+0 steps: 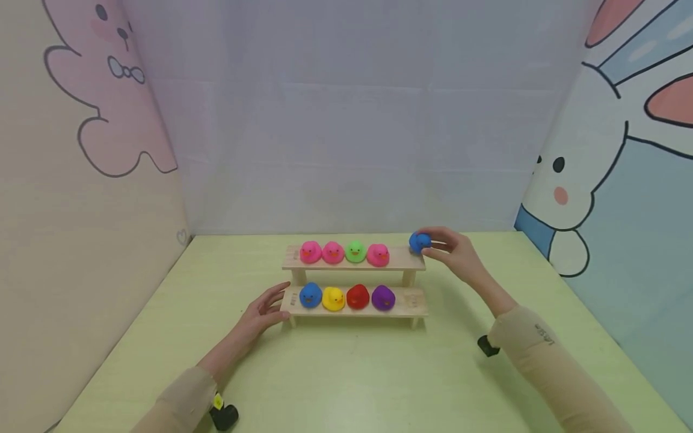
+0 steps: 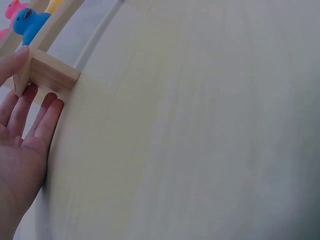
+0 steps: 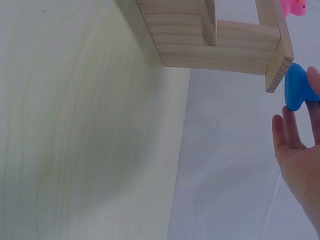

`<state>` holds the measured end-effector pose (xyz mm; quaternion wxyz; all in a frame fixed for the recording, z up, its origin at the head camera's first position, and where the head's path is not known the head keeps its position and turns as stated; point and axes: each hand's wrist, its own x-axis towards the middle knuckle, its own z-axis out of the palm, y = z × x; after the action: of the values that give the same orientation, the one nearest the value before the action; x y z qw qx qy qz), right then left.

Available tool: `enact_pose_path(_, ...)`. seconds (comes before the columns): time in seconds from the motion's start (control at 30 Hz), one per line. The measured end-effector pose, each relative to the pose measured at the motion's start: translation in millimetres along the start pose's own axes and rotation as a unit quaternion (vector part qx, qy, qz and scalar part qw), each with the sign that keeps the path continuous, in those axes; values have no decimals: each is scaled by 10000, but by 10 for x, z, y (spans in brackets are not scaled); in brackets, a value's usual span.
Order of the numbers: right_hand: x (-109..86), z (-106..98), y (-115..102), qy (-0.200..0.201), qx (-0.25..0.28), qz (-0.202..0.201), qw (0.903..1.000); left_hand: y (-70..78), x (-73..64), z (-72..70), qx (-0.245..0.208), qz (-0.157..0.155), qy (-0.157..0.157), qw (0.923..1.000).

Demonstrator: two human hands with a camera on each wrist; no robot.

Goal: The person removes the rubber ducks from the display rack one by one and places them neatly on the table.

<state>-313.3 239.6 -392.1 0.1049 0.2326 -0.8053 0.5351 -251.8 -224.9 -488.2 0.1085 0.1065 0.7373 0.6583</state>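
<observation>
At the right end of the upper shelf (image 1: 402, 258), I have a blue duck (image 1: 418, 242) pinched by the right hand (image 1: 453, 251) between thumb and fingers; whether it touches the shelf I can't tell. I'd seat its whole base there before letting go, the left hand (image 1: 265, 310) gripping the lower shelf's (image 1: 411, 302) left end for steadiness.

No readable text. Right sleeve (image 1: 563, 373): dark lettering (image 1: 544, 334) near the cuff, too small and slanted to make out. Black wrist device (image 1: 225, 417) by the left cuff (image 1: 189, 391): yellow sticker (image 1: 218, 401) with a dark mark, illegible. Two-tier wooden stand (image 1: 402, 258): faint marks at the lower step's ends and upper step's left end, print or grain unclear.
</observation>
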Motion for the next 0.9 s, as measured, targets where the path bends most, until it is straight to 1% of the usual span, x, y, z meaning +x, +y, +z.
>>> enact_pose_path(0.17, -13, -59, 55, 135, 106, 10, 9999, 11, 15, 8, -22, -13, -26, 10000)
enact_pose_path(0.4, -69, -107, 133, 228, 14, 22, 9997, -4, 3, 1, -23, 14, -46, 10000)
enact_pose_path(0.5, -82, -138, 184, 294, 10, 48, 9996, -5, 6, -1, -15, 83, -75, 9999)
enact_pose_path(0.7, -109, -177, 301, 406, -26, 193, 9990, -20, 0, -2, -6, 135, -82, 9999)
enact_pose_path(0.8, -122, -192, 352, 426, -39, 305, 9986, -10, -1, 2, -3, 78, -28, 10000)
enact_pose_path(0.9, -134, -208, 417, 411, -120, 436, 9981, -7, -4, 0, 16, 57, -44, 10000)
